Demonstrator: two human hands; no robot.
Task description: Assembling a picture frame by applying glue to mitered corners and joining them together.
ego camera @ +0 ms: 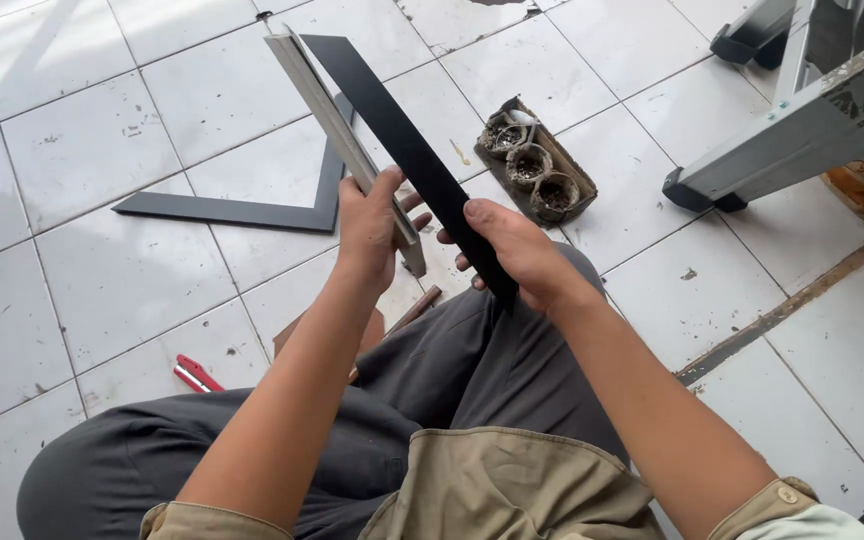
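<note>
1. Grey-trousered lap (252,440), one, nearest the camera.
2. Left hand (370,228): fingers clenched around one pale metal strip (337,125), above the lap.
3. Right hand (517,250): fingers grasping one black flat strip (392,120), touching the pale strip's far end.
4. Brown tray (537,160), three round cups, right of the strips.
5. Red tool (195,375), one, left of the lap.

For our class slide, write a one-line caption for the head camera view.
Seated on white floor tiles, a person's left hand grips a silver strip while the right hand holds a black strip.
</note>
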